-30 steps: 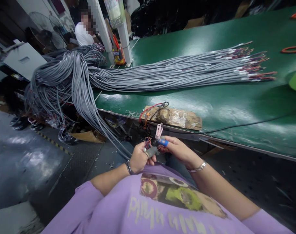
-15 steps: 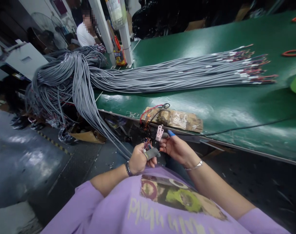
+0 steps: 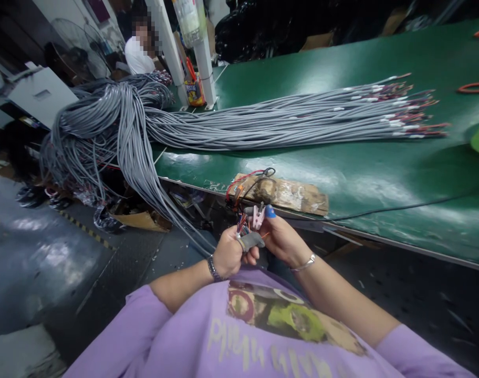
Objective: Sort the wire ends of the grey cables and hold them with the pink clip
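My left hand (image 3: 229, 253) is closed around the ends of several grey cables, with a grey cover on its thumb. Stripped coloured wires (image 3: 242, 224) fan out above that thumb. My right hand (image 3: 281, 236), wearing a blue cover on one fingertip, is pinched at a small pink clip (image 3: 258, 216) right beside the wires. A thin orange wire shows between the two hands. Some fingertips of the right hand are hidden behind the clip. From my left hand the grey cables (image 3: 172, 210) run up to the bench.
A large bundle of grey cables (image 3: 263, 121) lies along the green bench (image 3: 365, 173) and hangs off its left end. A worn wooden board (image 3: 298, 197) with red and black leads sits at the front edge. Behind the posts is a person (image 3: 139, 55) in white.
My right hand has moved left, closer to the wires, and the pink clip has turned slightly. My left hand has shifted a little to the right and up with the cables.
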Tool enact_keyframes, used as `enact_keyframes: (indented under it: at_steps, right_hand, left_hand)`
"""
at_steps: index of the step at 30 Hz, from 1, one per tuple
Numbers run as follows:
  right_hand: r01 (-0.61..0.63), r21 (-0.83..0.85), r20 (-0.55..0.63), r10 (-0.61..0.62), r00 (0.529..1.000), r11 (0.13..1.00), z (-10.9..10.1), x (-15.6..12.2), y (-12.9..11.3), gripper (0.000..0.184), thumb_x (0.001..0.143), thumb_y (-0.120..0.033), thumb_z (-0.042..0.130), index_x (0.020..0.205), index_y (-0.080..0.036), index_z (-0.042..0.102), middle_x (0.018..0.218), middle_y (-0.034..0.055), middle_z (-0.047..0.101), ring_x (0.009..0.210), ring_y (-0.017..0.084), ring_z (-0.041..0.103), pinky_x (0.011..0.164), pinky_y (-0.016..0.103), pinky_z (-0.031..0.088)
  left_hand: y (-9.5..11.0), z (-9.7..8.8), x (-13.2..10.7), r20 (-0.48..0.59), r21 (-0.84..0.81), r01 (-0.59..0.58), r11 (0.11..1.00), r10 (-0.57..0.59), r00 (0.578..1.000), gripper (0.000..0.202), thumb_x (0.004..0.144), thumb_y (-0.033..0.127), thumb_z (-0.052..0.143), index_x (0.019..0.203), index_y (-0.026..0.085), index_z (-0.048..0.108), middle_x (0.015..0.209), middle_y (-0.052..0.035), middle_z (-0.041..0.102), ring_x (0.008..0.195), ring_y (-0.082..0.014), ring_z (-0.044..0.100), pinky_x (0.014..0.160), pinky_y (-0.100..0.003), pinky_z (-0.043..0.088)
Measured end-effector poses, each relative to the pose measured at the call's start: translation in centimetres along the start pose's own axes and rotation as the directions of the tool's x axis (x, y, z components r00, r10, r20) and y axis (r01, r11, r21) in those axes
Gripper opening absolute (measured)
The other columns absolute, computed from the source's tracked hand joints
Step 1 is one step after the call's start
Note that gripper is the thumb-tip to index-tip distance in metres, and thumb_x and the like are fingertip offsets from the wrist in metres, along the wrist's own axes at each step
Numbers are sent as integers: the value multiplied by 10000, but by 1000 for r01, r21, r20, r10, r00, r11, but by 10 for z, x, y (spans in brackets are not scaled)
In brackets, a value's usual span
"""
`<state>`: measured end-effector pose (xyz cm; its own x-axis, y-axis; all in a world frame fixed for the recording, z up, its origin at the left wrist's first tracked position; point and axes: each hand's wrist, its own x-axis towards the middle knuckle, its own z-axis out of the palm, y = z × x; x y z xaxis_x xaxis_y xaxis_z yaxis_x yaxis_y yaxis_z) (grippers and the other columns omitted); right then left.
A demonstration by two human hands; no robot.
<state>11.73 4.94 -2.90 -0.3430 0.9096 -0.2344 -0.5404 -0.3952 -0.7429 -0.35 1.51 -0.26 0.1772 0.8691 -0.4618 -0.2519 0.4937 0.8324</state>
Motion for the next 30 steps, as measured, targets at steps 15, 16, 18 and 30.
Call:
enact_keyframes:
  at_steps: [15, 16, 18, 30]
  right_hand:
    - [-42, 131, -47, 48, 998, 991, -9, 0, 7, 465, 679, -671, 722, 724, -212, 670, 646, 0, 643, 533, 126, 534, 530, 260, 469]
    - [-44, 130, -52, 52, 997, 990, -9, -1, 6, 459, 677, -667, 728, 720, -213, 672, 642, -6, 639, 527, 115, 524, 530, 247, 465]
    - [-52, 121, -45, 58, 997, 991, -8, -1, 4, 439, 689, -648, 732, 718, -213, 676, 637, -13, 633, 535, 105, 523, 536, 231, 460]
    - [58, 81, -151, -45, 988, 995, 5, 0, 0, 456, 522, -607, 853, 640, -192, 704, 593, -17, 642, 530, 91, 530, 502, 212, 450]
  left_hand:
    - [-3, -10, -8, 11, 59, -79, 995, 79, 997, 561, 477, 622, 816, 661, 185, 517, 417, 42, 553, 302, -81, 453, 325, -188, 333]
    - [-3, -12, -10, 2, 79, -108, 991, 108, 994, 552, 474, 612, 825, 656, 184, 526, 423, 39, 559, 314, -85, 463, 338, -193, 353]
    - [-2, -15, -12, -40, 132, -181, 975, 188, 981, 514, 483, 580, 838, 644, 186, 549, 433, 32, 566, 339, -91, 475, 367, -205, 377]
    - [-1, -35, 8, 269, 716, -666, 211, 796, 542, 158, 641, 314, 725, 579, 221, 613, 491, 16, 484, 475, -118, 444, 529, -254, 374]
